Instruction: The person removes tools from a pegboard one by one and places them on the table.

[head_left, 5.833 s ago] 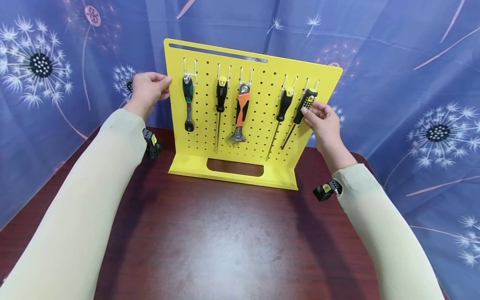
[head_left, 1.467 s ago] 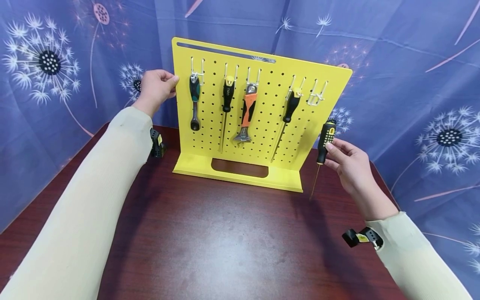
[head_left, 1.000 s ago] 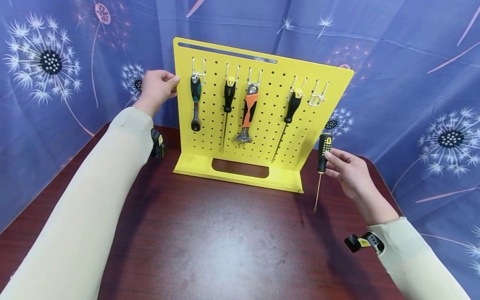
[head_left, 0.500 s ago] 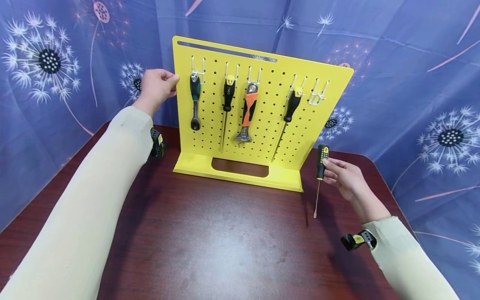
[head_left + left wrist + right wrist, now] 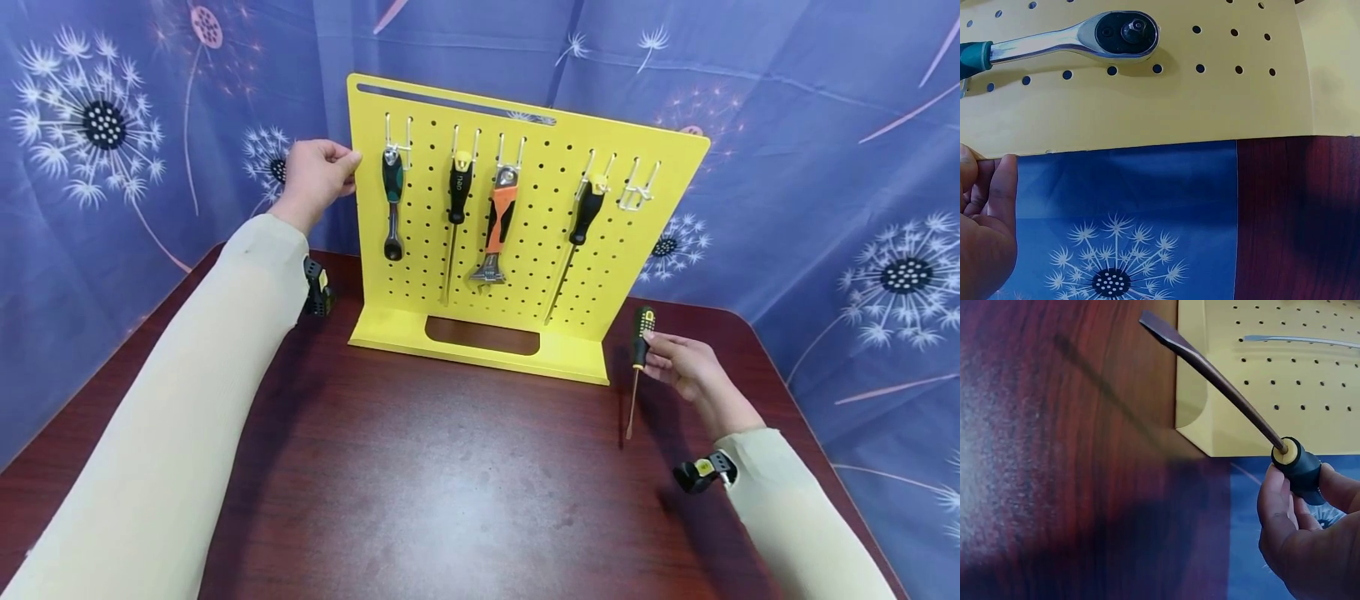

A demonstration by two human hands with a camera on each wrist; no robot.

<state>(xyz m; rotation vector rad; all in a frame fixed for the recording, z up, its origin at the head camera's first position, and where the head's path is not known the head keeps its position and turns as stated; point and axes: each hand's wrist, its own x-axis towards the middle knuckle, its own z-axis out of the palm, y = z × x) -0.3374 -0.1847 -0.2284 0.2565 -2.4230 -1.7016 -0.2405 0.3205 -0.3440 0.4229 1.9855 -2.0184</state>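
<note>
My right hand holds a flathead screwdriver by its black-and-yellow handle, its blade pointing down over the table just right of the pegboard. In the right wrist view the flat tip of the screwdriver shows, with thumb and fingers round the handle. My left hand pinches the left edge of the yellow pegboard between thumb and fingers. On the board hang a green-handled ratchet wrench, two screwdrivers with black handles and an orange adjustable wrench. The rightmost hook holds nothing.
The pegboard stands on its folded base at the back of a dark red-brown table. Behind it hangs a blue curtain printed with dandelions. A wrist camera sits on the right sleeve.
The right hand has taken the screwdriver off the rightmost hook, moved it right of the board and lowered it towards the table. The left hand has kept its place at the board's edge.
</note>
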